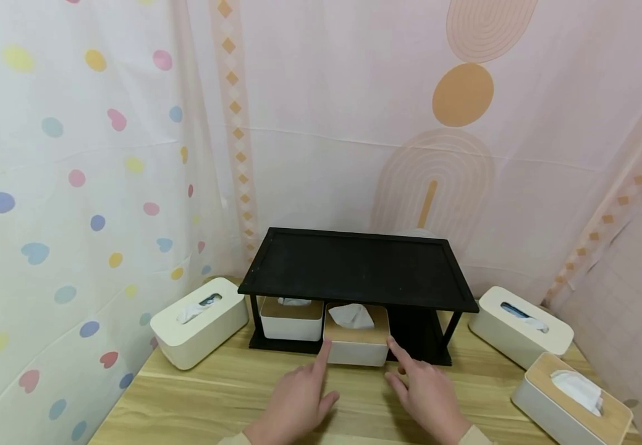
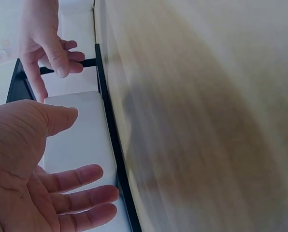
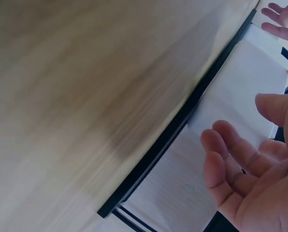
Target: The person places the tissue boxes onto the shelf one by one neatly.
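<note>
A tissue box (image 1: 357, 354) with a wood-look lid, a white body and a tissue sticking up sits at the lower front edge of a black two-tier rack (image 1: 359, 266). My left hand (image 1: 297, 395) reaches in from the front, its index fingertip at the box's left front corner. At the right front corner is the extended index finger of my right hand (image 1: 430, 395). Neither hand grips the box. In the left wrist view the white box side (image 2: 79, 133) shows behind my spread left fingers. A similar tissue box (image 1: 291, 329) stands just left of it, partly under the upper tier.
A cream tissue box (image 1: 201, 324) stands left of the rack. On the right are another cream tissue box (image 1: 518, 330) and a wood-lidded one (image 1: 571, 402). All rest on a wood-grain table (image 1: 187, 402), with patterned curtains (image 1: 321, 173) behind.
</note>
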A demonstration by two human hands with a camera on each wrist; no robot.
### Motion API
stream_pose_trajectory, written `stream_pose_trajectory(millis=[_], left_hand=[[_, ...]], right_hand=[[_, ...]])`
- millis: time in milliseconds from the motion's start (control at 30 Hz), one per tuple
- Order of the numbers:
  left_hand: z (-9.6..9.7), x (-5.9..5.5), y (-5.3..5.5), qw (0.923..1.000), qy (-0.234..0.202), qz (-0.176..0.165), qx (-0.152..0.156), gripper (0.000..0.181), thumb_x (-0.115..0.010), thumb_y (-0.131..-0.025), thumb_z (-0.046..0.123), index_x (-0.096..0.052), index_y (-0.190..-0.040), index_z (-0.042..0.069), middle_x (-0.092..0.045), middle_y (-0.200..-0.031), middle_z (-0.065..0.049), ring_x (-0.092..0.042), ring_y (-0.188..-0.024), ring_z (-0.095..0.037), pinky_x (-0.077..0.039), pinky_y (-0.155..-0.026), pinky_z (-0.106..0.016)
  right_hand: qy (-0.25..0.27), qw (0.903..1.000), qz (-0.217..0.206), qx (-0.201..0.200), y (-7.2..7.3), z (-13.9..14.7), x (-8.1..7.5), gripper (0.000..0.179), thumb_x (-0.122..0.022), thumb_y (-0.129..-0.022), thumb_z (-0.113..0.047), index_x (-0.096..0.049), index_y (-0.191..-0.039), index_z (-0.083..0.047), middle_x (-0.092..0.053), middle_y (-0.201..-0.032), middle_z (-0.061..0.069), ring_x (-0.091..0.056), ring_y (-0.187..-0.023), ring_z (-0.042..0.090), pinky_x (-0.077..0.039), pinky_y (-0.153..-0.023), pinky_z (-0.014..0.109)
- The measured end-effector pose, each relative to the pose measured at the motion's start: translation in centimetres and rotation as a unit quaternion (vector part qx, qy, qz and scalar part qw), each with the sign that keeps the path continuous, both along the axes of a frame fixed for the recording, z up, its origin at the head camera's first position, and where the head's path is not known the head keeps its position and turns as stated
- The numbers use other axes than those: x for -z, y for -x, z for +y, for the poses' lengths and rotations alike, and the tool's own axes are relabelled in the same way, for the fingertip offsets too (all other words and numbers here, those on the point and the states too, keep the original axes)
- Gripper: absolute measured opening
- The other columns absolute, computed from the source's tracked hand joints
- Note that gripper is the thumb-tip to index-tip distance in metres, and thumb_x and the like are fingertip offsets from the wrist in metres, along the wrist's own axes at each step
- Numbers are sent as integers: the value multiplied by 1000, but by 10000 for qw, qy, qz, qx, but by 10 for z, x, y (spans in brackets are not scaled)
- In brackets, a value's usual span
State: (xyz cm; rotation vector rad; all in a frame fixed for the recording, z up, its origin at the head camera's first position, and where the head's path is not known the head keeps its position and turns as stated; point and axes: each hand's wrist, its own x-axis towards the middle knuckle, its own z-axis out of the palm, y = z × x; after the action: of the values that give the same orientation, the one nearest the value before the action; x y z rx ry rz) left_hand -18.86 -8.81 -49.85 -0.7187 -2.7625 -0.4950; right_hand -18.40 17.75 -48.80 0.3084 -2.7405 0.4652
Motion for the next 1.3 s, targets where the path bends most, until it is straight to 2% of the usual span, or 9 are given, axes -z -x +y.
stream_pose_trajectory(millis=[167, 400, 633, 833, 1033, 1300], left_hand=[[2, 0, 6, 9999, -50, 39, -127, 101, -86, -89, 39, -32, -165, 0, -65, -72, 3, -60, -61, -12, -50, -55, -32], [3, -1, 14, 9996, -100, -161, -186, 102, -85, -90, 37, -28, -167, 2, -54, -64, 9, -45, -54, -5, -41, -49, -27], [6, -4, 23, 9991, -87, -224, -361, 100, -86, -90, 37, -30, -166, 3, -65, -73, 0, -50, -55, -9, -41, -48, -28], [6, -4, 28, 9986, -13, -227, -467, 99, -86, -90, 37, -31, -165, 4, -69, -77, -2, -56, -57, -12, -42, -48, -29], [7, -5, 30, 9985, 76, -164, -520, 97, -86, -90, 38, -33, -164, 4, -70, -78, -3, -61, -61, -15, -44, -50, -32], [6, -4, 34, 9977, 101, -318, -589, 96, -85, -91, 39, -35, -164, 4, -72, -81, -5, -64, -64, -18, -46, -51, -33]], right_hand=[[105, 9997, -221, -95, 6, 0, 0, 71, -85, -93, -32, -56, -157, -26, -72, -83, -9, -43, -54, -1, -35, -48, 23], [107, 9997, -153, -136, 16, 0, -1, 72, -87, -91, -33, -56, -156, -23, -76, -85, -4, -48, -54, 1, -37, -49, 24], [-10, 9999, -75, -117, 24, -2, -4, 73, -88, -90, -37, -58, -155, -23, -77, -81, -4, -58, -57, 5, -40, -48, 26], [-75, 9999, -83, -122, 30, -3, -4, 72, -87, -90, -37, -59, -154, -21, -80, -84, 0, -67, -63, 13, -45, -50, 29], [-93, 9999, -13, -121, 34, -4, -3, 71, -88, -89, -36, -60, -152, -20, -79, -82, 0, -67, -62, 14, -46, -50, 31], [-193, 9996, -55, -190, 36, -5, -4, 71, -88, -89, -37, -60, -152, -21, -75, -78, -3, -60, -57, 9, -42, -47, 29]])
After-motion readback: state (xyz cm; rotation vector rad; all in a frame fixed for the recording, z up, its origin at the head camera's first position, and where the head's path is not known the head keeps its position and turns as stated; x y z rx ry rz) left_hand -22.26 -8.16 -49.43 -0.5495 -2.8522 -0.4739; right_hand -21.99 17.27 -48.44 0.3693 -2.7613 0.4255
